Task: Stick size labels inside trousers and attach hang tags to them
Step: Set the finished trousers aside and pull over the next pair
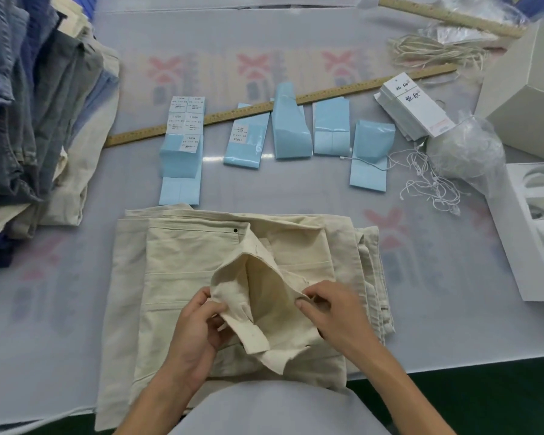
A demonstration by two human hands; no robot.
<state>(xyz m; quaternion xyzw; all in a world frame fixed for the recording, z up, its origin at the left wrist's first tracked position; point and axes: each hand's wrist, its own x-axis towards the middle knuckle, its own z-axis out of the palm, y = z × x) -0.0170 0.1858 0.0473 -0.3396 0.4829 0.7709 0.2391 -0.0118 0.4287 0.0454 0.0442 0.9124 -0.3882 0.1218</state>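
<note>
Spreading the cream trousers (233, 277) at lower centre, the left hand (198, 328) and right hand (330, 312) are pinching the soft, floppy waistband edges; it looks light and best gripped there.

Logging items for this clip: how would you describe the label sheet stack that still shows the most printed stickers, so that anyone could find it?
Start at the long wooden ruler lying slantwise across the table beyond the cream trousers. A row of pale blue label sheets lies along it; take the leftmost stack, nearest the pile of folded garments. It alone carries a grid of white printed stickers on top; the others show mostly bare blue backing.
</note>
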